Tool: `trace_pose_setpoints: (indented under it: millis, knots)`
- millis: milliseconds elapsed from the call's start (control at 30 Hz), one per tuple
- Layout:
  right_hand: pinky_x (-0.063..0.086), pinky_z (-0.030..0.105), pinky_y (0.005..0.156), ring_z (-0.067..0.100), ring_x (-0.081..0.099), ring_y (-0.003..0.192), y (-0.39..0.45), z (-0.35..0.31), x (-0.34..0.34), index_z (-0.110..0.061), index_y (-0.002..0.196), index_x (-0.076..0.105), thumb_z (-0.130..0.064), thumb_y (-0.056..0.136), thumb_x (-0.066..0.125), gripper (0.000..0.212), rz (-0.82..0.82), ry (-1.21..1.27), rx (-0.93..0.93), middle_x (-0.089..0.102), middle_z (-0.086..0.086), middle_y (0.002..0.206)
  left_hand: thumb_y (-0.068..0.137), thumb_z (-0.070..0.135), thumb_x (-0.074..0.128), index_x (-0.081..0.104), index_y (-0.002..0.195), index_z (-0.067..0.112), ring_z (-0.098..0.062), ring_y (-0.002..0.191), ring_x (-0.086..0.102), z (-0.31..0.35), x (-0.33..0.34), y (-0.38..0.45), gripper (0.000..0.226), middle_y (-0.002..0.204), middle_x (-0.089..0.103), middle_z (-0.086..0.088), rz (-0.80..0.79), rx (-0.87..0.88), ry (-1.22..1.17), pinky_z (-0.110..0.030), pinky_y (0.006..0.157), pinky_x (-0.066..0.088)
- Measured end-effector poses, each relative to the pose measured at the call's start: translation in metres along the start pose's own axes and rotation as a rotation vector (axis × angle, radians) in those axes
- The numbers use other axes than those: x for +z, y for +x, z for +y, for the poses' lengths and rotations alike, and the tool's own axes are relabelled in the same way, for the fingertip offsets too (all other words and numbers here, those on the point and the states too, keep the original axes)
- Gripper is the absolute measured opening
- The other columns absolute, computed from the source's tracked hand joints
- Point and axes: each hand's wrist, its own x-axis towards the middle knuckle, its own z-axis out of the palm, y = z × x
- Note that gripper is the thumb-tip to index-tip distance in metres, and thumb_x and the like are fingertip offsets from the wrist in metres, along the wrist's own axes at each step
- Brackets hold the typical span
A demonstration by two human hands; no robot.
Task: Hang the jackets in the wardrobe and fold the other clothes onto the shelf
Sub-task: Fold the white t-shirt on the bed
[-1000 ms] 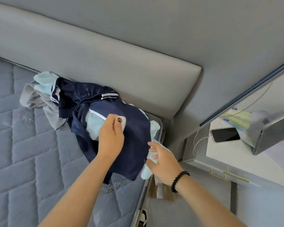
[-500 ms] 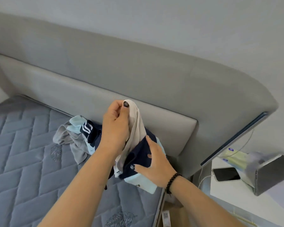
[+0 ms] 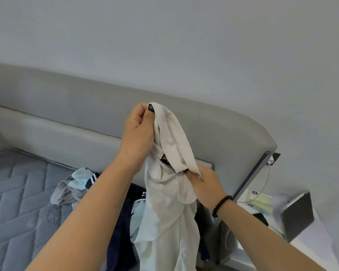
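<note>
The left hand [image 3: 138,132] is up high. Its thumb and fingers pinch the top edge of a pale cream top [image 3: 168,202]. The right hand [image 3: 203,184], the one with a dark bead bracelet [image 3: 221,205], is lower, at about 4 o'clock from the left hand. It grips a bunched part of the same top, near a small black label [image 3: 165,158]. Both hands are closed on the cloth.

The top hangs down long and loose from the two hands, in the middle of the view. It is in the air above the mattress [image 3: 18,202], not on a shelf and not in a wardrobe. No wardrobe or shelf can be seen here.

At 8 o'clock from the hanging top lies a pile of other clothes [image 3: 80,184] on the mattress: something dark navy with white stripes, something light blue, something grey. The padded headboard [image 3: 67,114] stands behind them. At 4 o'clock there is a bedside table [image 3: 309,249] with a tissue box on it.

I think the step now is picking one piece out and finding its shape. It looks soft and thin, more like a shirt than a jacket, so it likely gets folded. Next, the hands need to find the two shoulders, shake the top out flat, and lay it on the mattress to fold.
</note>
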Motion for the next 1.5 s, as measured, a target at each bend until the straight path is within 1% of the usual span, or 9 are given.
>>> trace_pose_setpoints:
  millis: [133,300,567,767,867,1033,1167,1433,1500]
  knots:
    - [0.035,0.020,0.057,0.008,0.043,0.062,-0.011,-0.005,-0.036,0.001,0.080,0.058,-0.010,0.096,0.048,0.022,0.065,-0.016,-0.015,0.055,0.002,0.069,0.102,0.028,0.040,0.056,0.092,0.003,-0.014,0.076,0.049,-0.004,0.009,-0.008,0.032,0.081,0.054,-0.003,-0.026,-0.065,0.051,-0.030,0.070,0.042]
    - [0.048,0.035,0.072,0.026,0.062,0.084,-0.033,-0.013,-0.077,-0.004,0.098,0.067,-0.008,0.096,0.047,0.021,0.130,-0.086,-0.015,0.069,0.013,0.091,0.100,0.030,0.041,0.047,0.087,-0.005,-0.018,0.076,0.041,-0.010,0.027,-0.029,0.037,0.081,0.048,-0.003,-0.029,-0.136,0.064,-0.035,0.071,0.034]
    - [0.036,0.027,0.062,0.012,0.049,0.069,-0.087,-0.034,-0.130,-0.004,0.081,0.063,-0.013,0.096,0.049,0.022,0.190,0.011,-0.003,0.058,0.005,0.075,0.095,0.038,0.054,0.058,0.101,0.029,-0.006,0.091,0.062,-0.011,0.050,-0.101,0.011,0.098,0.066,0.013,0.021,-0.239,-0.032,-0.023,0.070,0.044]
    - [0.031,0.026,0.057,0.012,0.042,0.064,-0.139,-0.059,-0.158,0.002,0.076,0.059,-0.013,0.093,0.051,0.024,0.242,0.091,-0.037,0.048,0.004,0.068,0.069,0.065,0.069,0.029,0.138,0.038,0.000,0.123,0.048,-0.025,0.065,-0.219,0.084,0.136,0.047,0.021,-0.078,-0.288,-0.165,-0.030,0.102,0.039]
    - [0.026,0.026,0.057,0.013,0.037,0.064,-0.170,-0.071,-0.166,-0.010,0.073,0.054,-0.008,0.091,0.050,0.018,0.255,0.148,-0.056,0.041,0.006,0.068,0.068,0.047,0.080,0.018,0.141,0.038,0.004,0.119,0.044,-0.039,0.079,-0.287,0.096,0.136,0.039,0.017,-0.144,-0.358,-0.054,-0.020,0.093,0.041]
    - [0.029,0.027,0.062,0.014,0.039,0.068,-0.223,-0.073,-0.175,0.003,0.073,0.058,-0.010,0.092,0.050,0.024,0.239,0.153,-0.045,0.044,0.007,0.071,0.079,0.028,0.079,0.037,0.134,0.025,-0.009,0.115,0.056,-0.061,0.112,-0.381,0.069,0.125,0.055,0.011,-0.361,-0.516,0.131,-0.028,0.097,0.049]
    - [0.029,0.028,0.064,0.015,0.038,0.069,-0.258,-0.062,-0.184,0.009,0.077,0.055,-0.010,0.091,0.049,0.025,0.260,0.141,-0.025,0.043,0.007,0.071,0.099,0.025,0.052,0.063,0.091,0.010,-0.015,0.075,0.061,-0.054,0.118,-0.403,0.020,0.081,0.063,-0.006,-0.377,-0.448,0.370,-0.007,0.056,0.039]
    - [0.055,0.045,0.087,0.025,0.066,0.095,-0.341,-0.019,-0.209,-0.008,0.103,0.065,-0.020,0.092,0.059,0.017,0.181,0.325,0.182,0.069,0.015,0.098,0.096,0.023,0.056,0.071,0.103,0.024,-0.003,0.099,0.063,-0.007,0.113,-0.417,0.017,0.104,0.072,0.011,-0.447,-0.352,0.182,-0.018,0.081,0.047]
    - [0.056,0.031,0.083,0.011,0.067,0.100,-0.375,-0.003,-0.202,-0.021,0.106,0.060,-0.020,0.089,0.065,0.018,0.132,0.354,0.223,0.068,0.000,0.107,0.096,0.024,0.056,0.068,0.110,0.032,0.003,0.102,0.060,0.012,0.111,-0.418,0.020,0.108,0.069,0.020,-0.444,-0.335,0.113,-0.019,0.084,0.046]
